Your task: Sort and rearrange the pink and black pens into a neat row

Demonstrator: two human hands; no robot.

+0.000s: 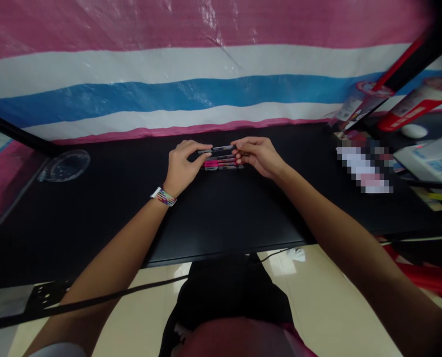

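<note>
Between my two hands a dark pen (pixel 223 148) lies level from left to right. My left hand (pixel 185 161) pinches its left end between thumb and fingers. At its right end, my right hand (pixel 258 153) has thumb and fingertips closed on it. Just nearer to me, several pens (pixel 222 162) lie side by side on the black table (pixel 221 213), some with pink parts and some dark. The lower fingers of my right hand are close to their right ends; whether they touch cannot be made out.
A clear round plastic lid (pixel 65 166) lies at the left. On the right stand a clear tub with a red rim (pixel 354 106) and a red-and-white canister (pixel 416 104), near a white mouse-like object (pixel 414 131) and papers (pixel 432 158). A striped sheet (pixel 191 94) hangs behind. A dark cable (pixel 131 291) crosses in front.
</note>
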